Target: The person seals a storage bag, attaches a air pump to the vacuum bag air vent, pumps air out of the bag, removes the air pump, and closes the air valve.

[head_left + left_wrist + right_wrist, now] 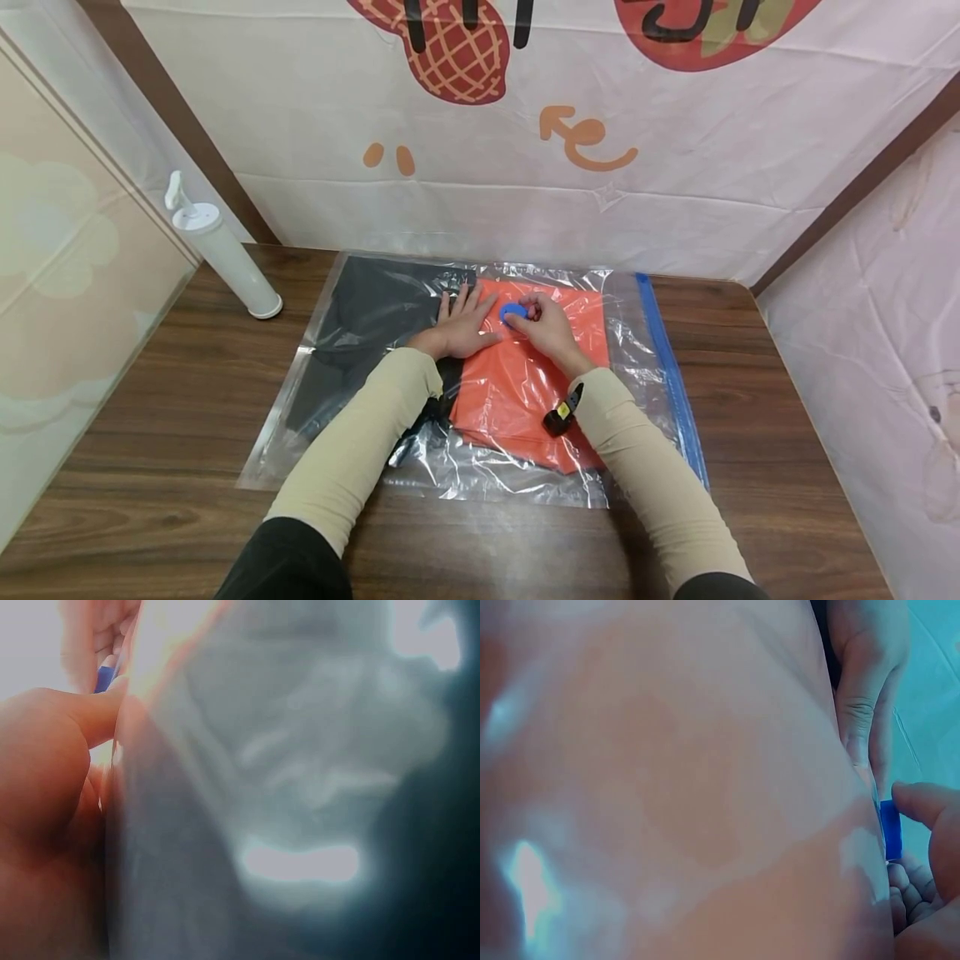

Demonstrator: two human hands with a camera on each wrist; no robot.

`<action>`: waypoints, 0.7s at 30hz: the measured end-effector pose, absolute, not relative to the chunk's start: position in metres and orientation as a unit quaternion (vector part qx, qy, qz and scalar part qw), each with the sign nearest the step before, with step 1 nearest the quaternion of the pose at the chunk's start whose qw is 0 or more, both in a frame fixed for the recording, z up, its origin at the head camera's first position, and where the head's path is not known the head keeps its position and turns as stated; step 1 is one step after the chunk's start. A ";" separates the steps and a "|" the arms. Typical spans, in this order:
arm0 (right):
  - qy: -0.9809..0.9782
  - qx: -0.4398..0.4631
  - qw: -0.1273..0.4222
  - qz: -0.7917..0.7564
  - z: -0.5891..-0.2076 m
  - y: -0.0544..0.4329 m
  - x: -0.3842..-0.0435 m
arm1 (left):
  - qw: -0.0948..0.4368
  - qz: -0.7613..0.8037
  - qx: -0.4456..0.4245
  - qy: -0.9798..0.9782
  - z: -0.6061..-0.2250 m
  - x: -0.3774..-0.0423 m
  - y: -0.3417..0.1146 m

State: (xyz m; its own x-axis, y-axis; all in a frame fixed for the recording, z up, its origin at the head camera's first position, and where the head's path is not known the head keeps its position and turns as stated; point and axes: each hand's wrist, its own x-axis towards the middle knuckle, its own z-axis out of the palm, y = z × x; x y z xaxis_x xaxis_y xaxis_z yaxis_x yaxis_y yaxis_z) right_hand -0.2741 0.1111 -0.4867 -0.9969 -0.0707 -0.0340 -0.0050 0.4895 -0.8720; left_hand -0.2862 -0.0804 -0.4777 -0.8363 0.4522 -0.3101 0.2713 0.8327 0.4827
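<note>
One clear bag (633,333) stretches sideways, blue edge (672,375) rightward, left fingers (472,300) spread, right fingers (536,299) pinching a cap (512,313).

Cannot see all of the blue cap (511,310) in the head view, partly hidden by the right hand (551,329). Cannot see the tops of the big red drawings (457,62) or all of the dark sleeves (288,560), cut off by the top and bottom edges. Cannot make out the clear bag (285,735) well in either wrist view, all blurry, or the tiny yellow patch (563,410).
</note>
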 end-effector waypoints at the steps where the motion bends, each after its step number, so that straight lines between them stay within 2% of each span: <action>1: 0.862 -0.022 0.032 -0.505 -0.487 0.111 -0.274 | 0.212 0.215 0.192 0.934 -0.479 -0.287 -0.080; 21: 0.865 -0.024 0.033 -0.500 -0.489 0.112 -0.275 | 0.205 0.203 0.204 0.935 -0.469 -0.282 -0.082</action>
